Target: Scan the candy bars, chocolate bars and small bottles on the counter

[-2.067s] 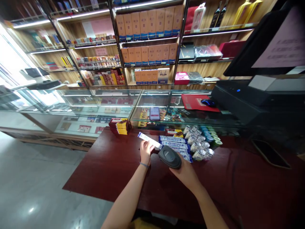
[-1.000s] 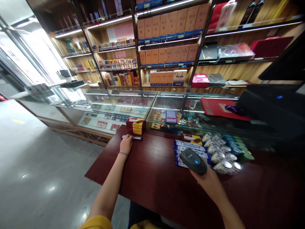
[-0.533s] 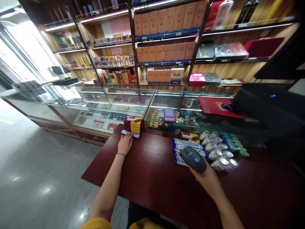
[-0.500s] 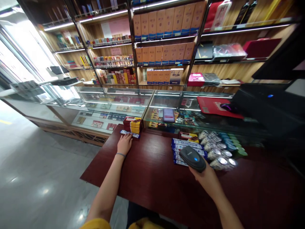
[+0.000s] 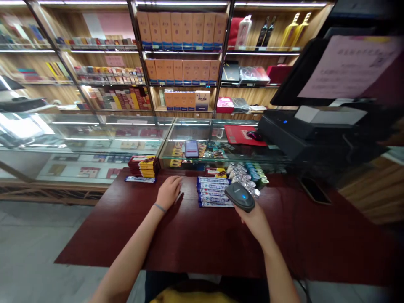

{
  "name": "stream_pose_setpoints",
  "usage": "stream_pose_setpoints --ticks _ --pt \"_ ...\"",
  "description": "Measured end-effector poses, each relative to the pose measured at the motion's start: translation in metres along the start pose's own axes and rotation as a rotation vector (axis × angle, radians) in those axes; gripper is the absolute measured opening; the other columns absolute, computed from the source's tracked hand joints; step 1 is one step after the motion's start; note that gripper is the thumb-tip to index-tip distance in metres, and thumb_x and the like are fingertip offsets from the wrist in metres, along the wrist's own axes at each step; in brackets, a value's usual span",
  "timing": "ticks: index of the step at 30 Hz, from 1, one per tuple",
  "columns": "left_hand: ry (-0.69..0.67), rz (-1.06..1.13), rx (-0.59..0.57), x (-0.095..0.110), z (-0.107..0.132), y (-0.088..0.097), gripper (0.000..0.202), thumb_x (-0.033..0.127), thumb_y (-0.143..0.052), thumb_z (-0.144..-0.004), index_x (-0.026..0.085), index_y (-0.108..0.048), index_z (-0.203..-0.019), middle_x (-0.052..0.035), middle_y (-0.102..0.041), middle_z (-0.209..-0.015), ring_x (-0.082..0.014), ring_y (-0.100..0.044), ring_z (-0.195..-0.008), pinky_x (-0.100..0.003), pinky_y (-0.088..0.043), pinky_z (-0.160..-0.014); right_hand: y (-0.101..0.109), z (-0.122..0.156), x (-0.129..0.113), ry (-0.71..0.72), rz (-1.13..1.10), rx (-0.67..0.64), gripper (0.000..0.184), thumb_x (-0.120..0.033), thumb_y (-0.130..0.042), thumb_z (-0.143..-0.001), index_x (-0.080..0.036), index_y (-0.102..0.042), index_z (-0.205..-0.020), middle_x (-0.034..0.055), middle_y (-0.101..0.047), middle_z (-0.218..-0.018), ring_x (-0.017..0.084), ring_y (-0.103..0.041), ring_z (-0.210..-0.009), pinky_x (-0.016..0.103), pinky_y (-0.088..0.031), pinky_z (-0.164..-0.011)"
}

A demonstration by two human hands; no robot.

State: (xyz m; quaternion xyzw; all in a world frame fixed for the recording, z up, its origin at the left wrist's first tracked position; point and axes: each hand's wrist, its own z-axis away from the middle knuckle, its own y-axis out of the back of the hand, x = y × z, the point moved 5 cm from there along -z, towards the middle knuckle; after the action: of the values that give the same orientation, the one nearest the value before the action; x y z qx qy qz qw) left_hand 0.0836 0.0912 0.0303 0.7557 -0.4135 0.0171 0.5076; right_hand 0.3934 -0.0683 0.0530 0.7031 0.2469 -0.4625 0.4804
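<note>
My right hand (image 5: 253,221) grips a black barcode scanner (image 5: 240,197) with a small blue light, its head over the right end of a row of blue-and-white wrapped snack bars (image 5: 211,191). My left hand (image 5: 169,192) is over the brown table between that row and a single blue-and-white bar (image 5: 140,179) at the left. Its fingers are loosely extended and nothing shows in them. Behind the single bar stands a stack of red-and-yellow packs (image 5: 142,166). Another red-and-yellow pack (image 5: 216,172) lies behind the row, beside several silver, blue and green cans (image 5: 244,174).
A glass display counter (image 5: 126,130) runs along the table's far side, with a small screen (image 5: 191,148) on it. At the right are a red mat (image 5: 240,135), a black monitor (image 5: 290,84) with a paper sheet, and a phone (image 5: 314,190). Stocked shelves stand behind.
My left hand has left the single bar and moved right, toward the row. The scanner stays in my right hand over the bars. The view has turned right, showing the monitor and phone.
</note>
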Motion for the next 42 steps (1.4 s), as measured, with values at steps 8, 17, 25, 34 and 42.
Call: stream_pose_setpoints --ticks 8,17,25,34,42 --pt "-0.09 0.35 -0.066 0.096 -0.032 -0.084 0.027 0.02 -0.064 -0.085 0.028 -0.073 -0.11 -0.0111 -0.069 -0.112 -0.0263 -0.062 -0.107 -0.041 -0.046 -0.103 0.029 0.009 0.014 -0.019 -0.023 0.028 0.055 -0.048 -0.067 -0.077 -0.017 -0.062 -0.122 0.0011 -0.069 -0.06 0.021 -0.065 -0.051 0.028 -0.049 -0.047" --pt "-0.105 0.24 -0.197 0.11 -0.041 -0.118 0.02 0.019 -0.064 -0.086 0.025 -0.074 -0.101 -0.0123 -0.068 -0.101 -0.0264 -0.061 -0.099 -0.041 -0.045 -0.1 0.043 0.016 0.026 -0.094 -0.045 0.015 0.038 -0.048 -0.066 -0.078 -0.021 -0.061 -0.104 -0.0023 -0.065 -0.058 0.016 -0.055 -0.04 0.027 -0.044 -0.044" --pt "0.175 0.671 0.164 0.094 -0.027 -0.065 0.019 0.032 -0.068 -0.087 0.027 -0.076 -0.103 -0.0085 -0.073 -0.103 -0.0252 -0.064 -0.101 -0.037 -0.045 -0.1 0.032 0.007 0.026 -0.001 -0.024 0.05 0.053 -0.048 -0.068 -0.076 -0.017 -0.062 -0.118 0.0056 -0.074 -0.071 0.026 -0.072 -0.068 0.03 -0.053 -0.056" --pt "0.854 1.256 0.092 0.015 0.015 -0.05 0.054 0.045 -0.08 -0.071 0.012 -0.07 -0.113 -0.0085 -0.074 -0.085 -0.0169 -0.068 -0.068 -0.025 -0.054 -0.058 -0.025 0.006 -0.006 0.1 -0.04 -0.146 0.041 -0.038 -0.066 -0.078 -0.021 -0.058 -0.115 0.0055 -0.076 -0.09 0.026 -0.074 -0.085 0.031 -0.056 -0.07" --pt "0.902 1.294 0.09 0.006 0.026 -0.061 0.052 0.041 -0.083 -0.067 0.011 -0.071 -0.108 -0.0089 -0.074 -0.082 -0.0158 -0.068 -0.067 -0.024 -0.054 -0.058 -0.058 0.014 -0.026 0.182 0.079 -0.26 0.04 -0.031 -0.062 -0.076 -0.023 -0.059 -0.116 0.0093 -0.076 -0.103 0.029 -0.072 -0.099 0.036 -0.053 -0.084"
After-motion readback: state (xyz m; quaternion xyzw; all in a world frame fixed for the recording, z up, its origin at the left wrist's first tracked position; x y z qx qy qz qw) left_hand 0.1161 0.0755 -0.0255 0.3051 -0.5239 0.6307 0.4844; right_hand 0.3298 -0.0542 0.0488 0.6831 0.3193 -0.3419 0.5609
